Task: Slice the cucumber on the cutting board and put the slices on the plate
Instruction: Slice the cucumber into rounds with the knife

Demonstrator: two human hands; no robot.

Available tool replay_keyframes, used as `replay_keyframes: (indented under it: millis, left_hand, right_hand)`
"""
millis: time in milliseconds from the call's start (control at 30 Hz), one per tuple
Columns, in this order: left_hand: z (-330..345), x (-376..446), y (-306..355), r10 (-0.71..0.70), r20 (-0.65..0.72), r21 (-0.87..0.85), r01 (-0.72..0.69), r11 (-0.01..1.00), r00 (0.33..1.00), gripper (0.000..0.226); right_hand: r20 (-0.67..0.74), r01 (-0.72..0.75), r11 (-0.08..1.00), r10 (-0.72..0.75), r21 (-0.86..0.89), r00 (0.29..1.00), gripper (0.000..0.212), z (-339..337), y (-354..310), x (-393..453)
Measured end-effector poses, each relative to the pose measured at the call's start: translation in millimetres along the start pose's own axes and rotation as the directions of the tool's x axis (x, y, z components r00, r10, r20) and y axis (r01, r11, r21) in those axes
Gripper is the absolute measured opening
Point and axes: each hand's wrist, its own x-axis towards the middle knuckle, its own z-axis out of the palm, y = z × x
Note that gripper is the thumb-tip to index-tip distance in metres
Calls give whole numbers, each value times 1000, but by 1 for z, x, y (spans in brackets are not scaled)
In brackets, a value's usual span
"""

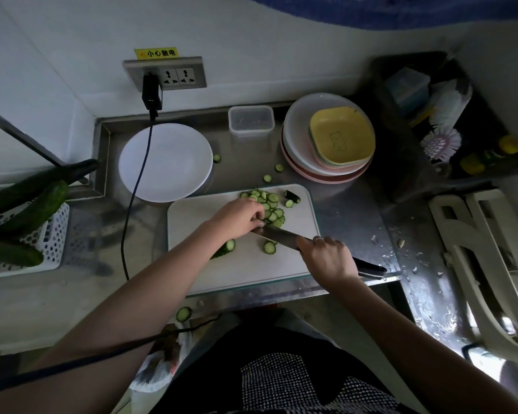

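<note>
Most slices (270,206) lie cut at the board's (192,213) far edge, the knife (277,234) is gripped by right-hand fingers (326,245), left-hand fingers (256,218) are curled on slices, the plate (165,162) unfilled.

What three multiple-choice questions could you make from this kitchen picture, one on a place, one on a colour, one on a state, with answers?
1. Where is the pile of cucumber slices?
A. on the white plate
B. on the cutting board
C. in the basket

2. What colour is the top dish of the stack?
A. yellow
B. blue
C. black

3. What is the right hand doing?
A. hanging idle
B. lifting a plate
C. gripping the knife

Answers: B, the slices lie on the cutting board while the white plate is bare; A, it is yellow; C, its fingers wrap the knife handle.
</note>
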Motion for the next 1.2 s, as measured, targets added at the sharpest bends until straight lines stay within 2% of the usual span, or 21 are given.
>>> replay_keyframes:
  millis: [100, 167, 367, 433, 633, 800, 900, 967, 1100, 1200]
  left_hand:
    - [1, 3, -1, -27, -72, 101, 34, 994, 997, 11]
    - [1, 5, -4, -62, -79, 108, 70, 992, 995, 13]
    - [-4, -1, -23, -192, -27, -204, 183, 962, 981, 8]
    - [-5, -3, -28, -210, -24, -240, 199, 950, 977, 11]
    - [-4, -14, -38, -217, -209, -110, 198, 974, 954, 28]
    - [-3, -52, -46, -267, -382, -98, 248, 964, 885, 28]
    - [3, -88, -46, -276, -462, -77, 271, 959, 843, 20]
    - [9, -114, -45, -227, -454, -14, 248, 969, 862, 16]
    - [32, -163, -43, -124, -351, 167, 192, 967, 928, 26]
    - [57, -197, -51, -180, -215, 183, 221, 958, 960, 46]
  right_hand:
    - [-19, 13, 1000, -13, 10, 1000, 31, -2, -1, -1]
    - [-18, 27, 1000, -27, 2, 999, 32, -1, -1, -1]
    - [-61, 40, 998, -37, 43, 997, 29, 1, 4, -1]
    - [-79, 49, 998, -45, 46, 996, 29, -1, 4, 1]
    - [-48, 31, 998, -29, 45, 998, 31, -1, 6, 4]
    - [-46, -39, 986, 47, 164, 998, 17, -2, 4, 10]
    - [-17, -96, 975, 101, 199, 995, 11, 0, -3, 18]
    - [9, -109, 970, 110, 217, 994, 12, -1, -10, 25]
    - [40, -97, 961, 90, 260, 995, 15, -8, -26, 37]
    - [97, -61, 959, 35, 276, 995, 17, -14, -39, 44]
